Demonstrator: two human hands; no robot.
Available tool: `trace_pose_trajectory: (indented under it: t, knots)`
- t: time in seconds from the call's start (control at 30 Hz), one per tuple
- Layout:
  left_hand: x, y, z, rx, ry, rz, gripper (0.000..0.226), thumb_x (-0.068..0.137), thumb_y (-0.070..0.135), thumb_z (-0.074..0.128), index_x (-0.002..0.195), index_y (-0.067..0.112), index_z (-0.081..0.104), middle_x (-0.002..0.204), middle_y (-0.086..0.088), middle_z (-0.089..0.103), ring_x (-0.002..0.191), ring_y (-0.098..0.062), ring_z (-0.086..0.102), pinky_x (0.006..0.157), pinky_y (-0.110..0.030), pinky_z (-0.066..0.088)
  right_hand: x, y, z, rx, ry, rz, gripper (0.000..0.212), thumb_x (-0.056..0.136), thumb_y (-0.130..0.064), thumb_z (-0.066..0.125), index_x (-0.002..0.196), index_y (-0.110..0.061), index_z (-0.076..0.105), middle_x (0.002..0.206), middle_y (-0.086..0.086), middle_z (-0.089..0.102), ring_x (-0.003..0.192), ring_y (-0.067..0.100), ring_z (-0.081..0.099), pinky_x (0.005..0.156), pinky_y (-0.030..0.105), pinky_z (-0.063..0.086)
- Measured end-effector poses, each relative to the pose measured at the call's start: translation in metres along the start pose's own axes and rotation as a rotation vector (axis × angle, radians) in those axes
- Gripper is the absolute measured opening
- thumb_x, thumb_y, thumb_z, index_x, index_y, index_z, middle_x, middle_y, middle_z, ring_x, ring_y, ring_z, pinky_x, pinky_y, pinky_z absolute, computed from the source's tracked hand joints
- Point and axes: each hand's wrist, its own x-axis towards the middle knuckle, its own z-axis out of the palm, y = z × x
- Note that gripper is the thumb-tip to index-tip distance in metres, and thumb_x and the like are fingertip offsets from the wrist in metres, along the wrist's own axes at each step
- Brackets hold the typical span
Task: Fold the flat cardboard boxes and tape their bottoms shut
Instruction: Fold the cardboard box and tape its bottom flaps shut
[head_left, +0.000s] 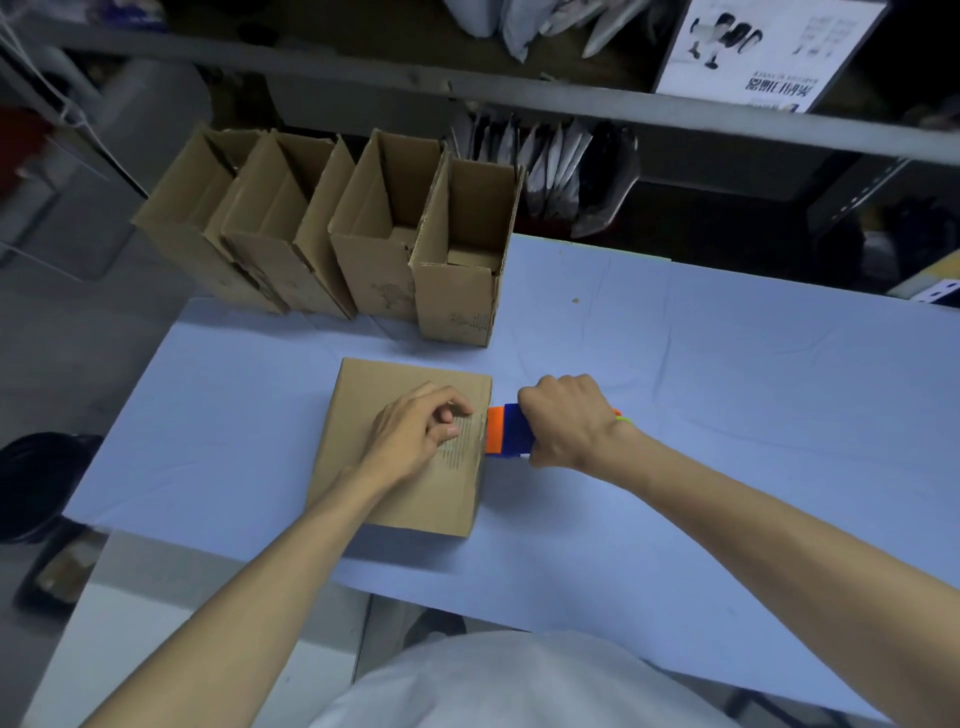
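Cardboard box (400, 441), bottom up, sits near the middle of the blue worktop (727, 415), toward its left edge. The left hand (415, 434) presses flat on the box's upturned face, fingers loosely curled, grasping nothing. The right hand (569, 421) is clenched around an orange-and-blue tape dispenser (506, 431) touching the box's right edge. Four folded boxes (332, 228) stand open along the far-left corner. The cardboard looks light and stiff but likely slides, so steadying it from above seems wise.

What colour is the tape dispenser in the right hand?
Orange and blue tape dispenser, seen in the head view.
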Motion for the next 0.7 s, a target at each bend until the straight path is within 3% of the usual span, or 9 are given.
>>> trace_pose_trajectory:
  t: [0.13,0.43,0.57,0.7]
  knots:
    - [0.001,-0.002,0.001,-0.003,0.011,-0.005,0.033,0.079,0.009,0.070,0.096,0.037,0.064,0.084,0.015,0.054,0.070,0.000,0.052,0.063,-0.017,0.041,0.005,-0.014,-0.010,-0.031,-0.027,0.031,0.031,0.079,-0.024,0.067,0.105,-0.015,0.054,0.103,0.006,0.060,0.093,0.027,0.062,0.067,0.030,0.033]
    - [0.002,0.001,0.004,-0.023,0.023,-0.019,0.033,0.078,0.009,0.070,0.096,0.037,0.064,0.083,0.013,0.054,0.068,-0.002,0.052,0.062,-0.019,0.042,0.002,-0.017,-0.013,-0.078,-0.024,0.059,0.031,0.080,-0.025,0.066,0.107,-0.015,0.055,0.098,0.006,0.058,0.094,0.025,0.062,0.067,0.030,0.034]
    - [0.000,0.005,0.003,-0.030,0.024,-0.025,0.031,0.078,0.010,0.069,0.095,0.034,0.063,0.083,0.010,0.054,0.067,-0.003,0.052,0.061,-0.018,0.042,0.006,-0.022,-0.010,-0.150,-0.009,0.063,0.028,0.082,-0.018,0.065,0.108,-0.017,0.055,0.107,0.003,0.062,0.097,0.025,0.063,0.067,0.029,0.035]
    - [-0.003,0.001,0.003,-0.094,0.059,-0.038,0.033,0.073,0.005,0.070,0.090,0.032,0.064,0.078,0.010,0.053,0.064,-0.002,0.051,0.063,-0.021,0.043,-0.015,-0.006,0.022,-0.253,-0.136,0.099,0.031,0.086,-0.011,0.060,0.115,-0.019,0.060,0.119,0.002,0.063,0.107,0.025,0.062,0.075,0.029,0.043]
